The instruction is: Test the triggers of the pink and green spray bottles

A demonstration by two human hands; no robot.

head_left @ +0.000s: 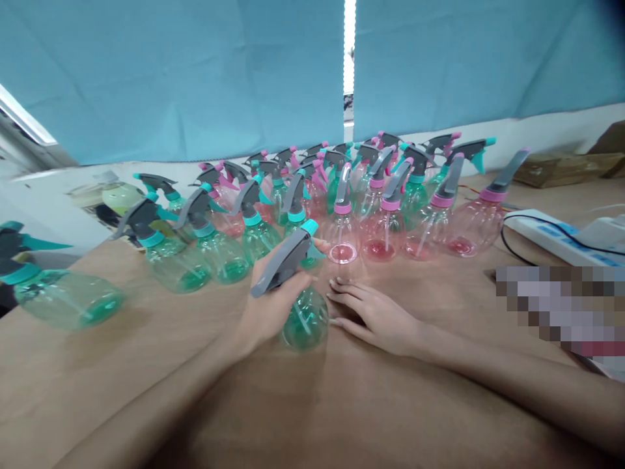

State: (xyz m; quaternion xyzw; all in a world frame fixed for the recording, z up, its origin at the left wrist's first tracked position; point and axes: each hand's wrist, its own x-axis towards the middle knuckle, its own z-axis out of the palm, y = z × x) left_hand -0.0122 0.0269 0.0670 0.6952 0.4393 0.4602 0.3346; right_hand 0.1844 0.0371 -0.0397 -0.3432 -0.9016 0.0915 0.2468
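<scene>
My left hand (271,303) is wrapped round the neck of a clear green spray bottle (305,322) with a grey and teal trigger head. The bottle stands at the middle of the table, close in front of me. Just right of it lies my right hand (374,312), low over the wood, fingers stretched toward the bottle's side. Its fingertips are close to the bottle; whether they touch it I cannot tell. Behind both hands stands a pink spray bottle (342,238), and a green spray bottle (222,254) is left of the left hand.
Several more green and pink spray bottles crowd the back of the table (161,365). One green bottle (63,296) stands apart at far left. On the right are a white power strip (551,231) with a black cable, a blurred-out flat item (561,306) and a cardboard box (551,169).
</scene>
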